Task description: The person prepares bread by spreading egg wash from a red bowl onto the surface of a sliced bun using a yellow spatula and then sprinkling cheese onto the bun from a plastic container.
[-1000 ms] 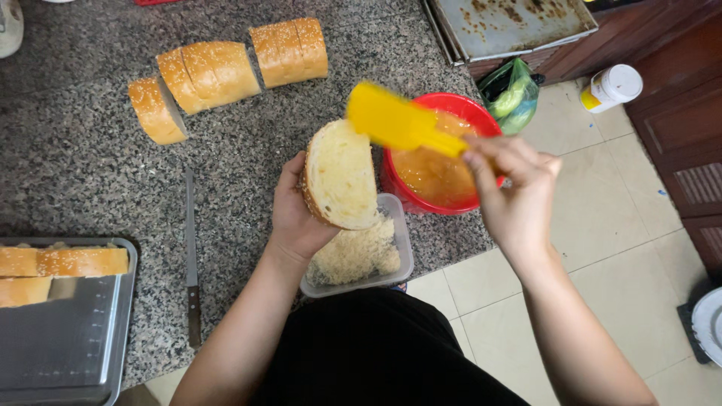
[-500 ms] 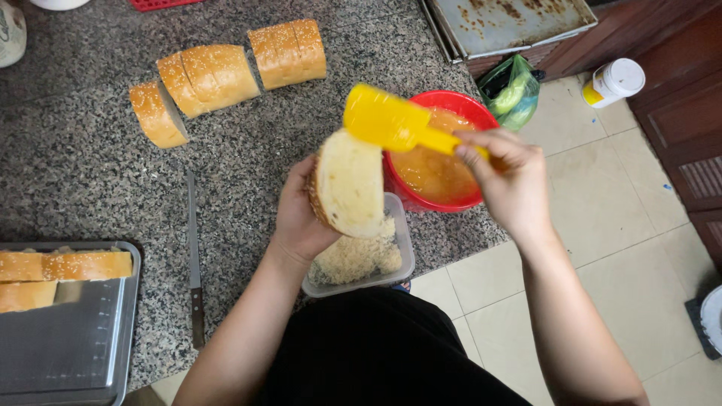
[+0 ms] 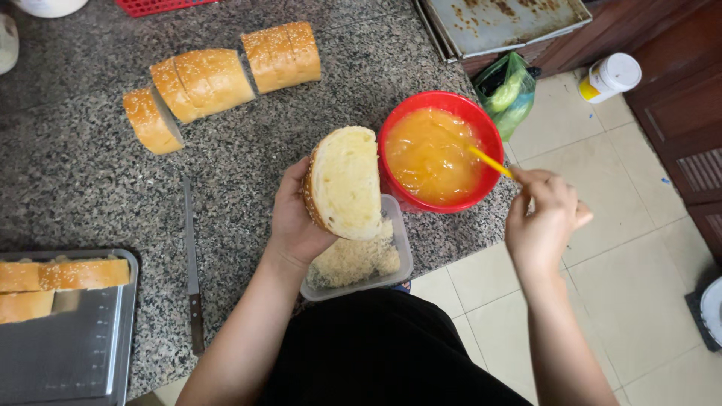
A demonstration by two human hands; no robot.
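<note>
While the left hand (image 3: 297, 218) grips a cut bread slice (image 3: 344, 183) above a crumb tub (image 3: 357, 259), the right hand (image 3: 541, 218) clasps a yellow brush handle (image 3: 490, 162) dipped in the red bowl (image 3: 440, 150) of orange liquid on the table (image 3: 90, 180). Loading the brush seems underway; coating the slice calls for lifting it across without dripping.

I count three bread chunks (image 3: 214, 83) on my counter (image 3: 75, 188); one half (image 3: 346, 183) held; one knife (image 3: 192, 263); one red bowl (image 3: 440, 150); two trays (image 3: 75, 353).
</note>
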